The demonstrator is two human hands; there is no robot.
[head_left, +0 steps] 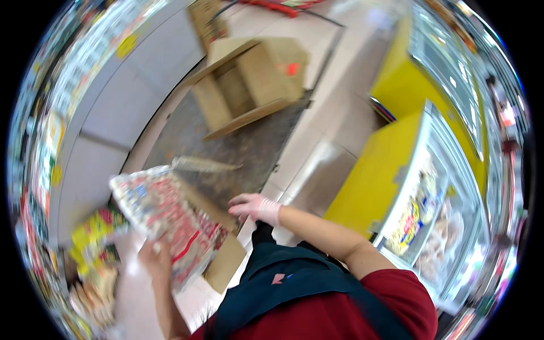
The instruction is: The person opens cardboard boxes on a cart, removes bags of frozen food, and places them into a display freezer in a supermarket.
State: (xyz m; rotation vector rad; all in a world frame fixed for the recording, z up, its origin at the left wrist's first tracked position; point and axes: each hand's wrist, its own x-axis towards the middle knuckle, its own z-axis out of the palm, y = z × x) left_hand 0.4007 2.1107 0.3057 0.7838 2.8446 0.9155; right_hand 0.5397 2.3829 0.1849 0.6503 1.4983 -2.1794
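Observation:
My left hand (155, 258) grips the near left edge of a large plastic bag (164, 212) with red and white print. Pale contents show through it, but blur hides what they are. The bag is tilted above an open cardboard box (225, 263), covering most of it; a flap and some red packaging show at its right. My right hand (255, 208), in a thin pale glove, hovers beside that box with its fingers stretched out and nothing in them.
An opened carton (249, 85) lies ahead on a dark flat platform (226, 147), near a strip of clear plastic (204, 165). Yellow chest freezers (368, 175) with glass tops line the right. Shelving (107, 113) runs along the left, with yellow packets (93, 235) low down.

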